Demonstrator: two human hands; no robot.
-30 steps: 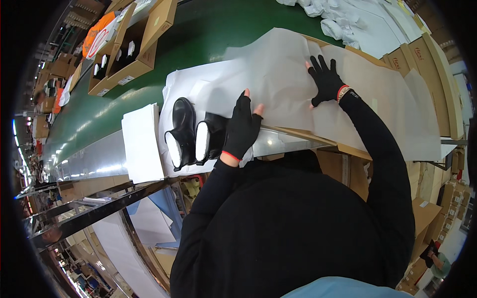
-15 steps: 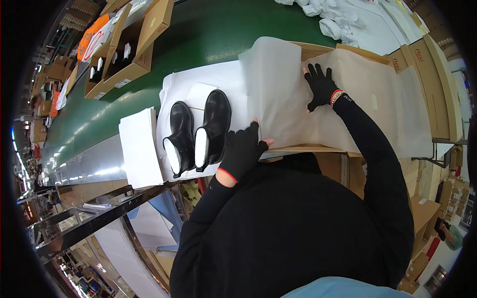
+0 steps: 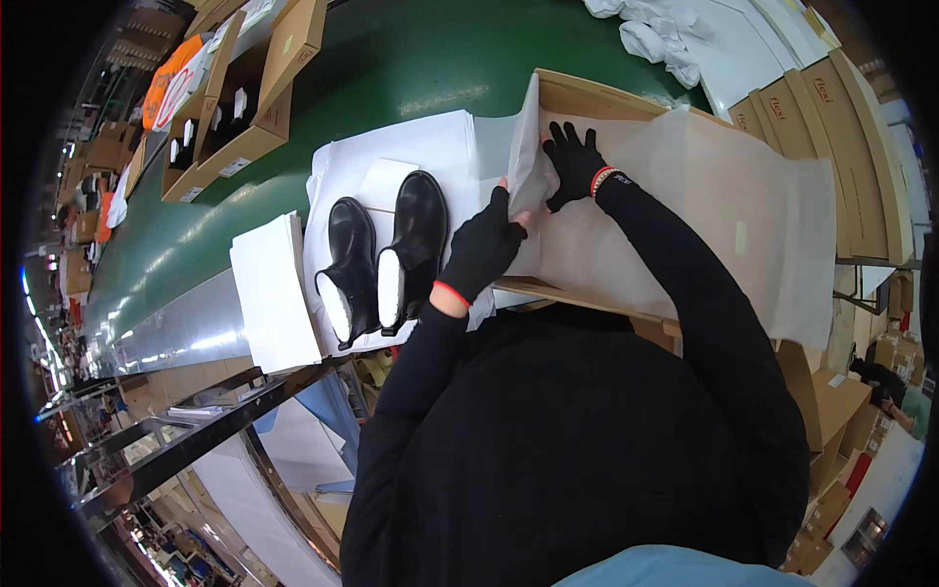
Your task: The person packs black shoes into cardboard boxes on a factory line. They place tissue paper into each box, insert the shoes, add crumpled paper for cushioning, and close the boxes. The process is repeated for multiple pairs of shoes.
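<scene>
A long cardboard box [image 3: 587,98] lies open in front of me, lined with translucent tissue paper [image 3: 685,215] that hangs over its right end. My right hand [image 3: 575,168], in a black fingerless glove, presses flat with spread fingers on the paper inside, near the left end. At that left wall my left hand [image 3: 481,247], gloved alike, pinches the paper between thumb and fingers; whether it also grips the cardboard is hidden. Left of it, a pair of black ankle boots with pale lining, one boot [image 3: 421,225] beside the other boot [image 3: 348,254], rests on white paper sheets [image 3: 460,147].
A stack of white paper [image 3: 274,293] sits left of the boots on the green table [image 3: 401,59]. Another open cardboard box [image 3: 235,117] holds dark items at the far left. Upright boxes [image 3: 846,157] stand at right, and crumpled white paper [image 3: 660,44] lies behind.
My right hand has slid left and pushed the tissue paper down into the box. My left hand has moved up to the box's left wall and closed on the paper.
</scene>
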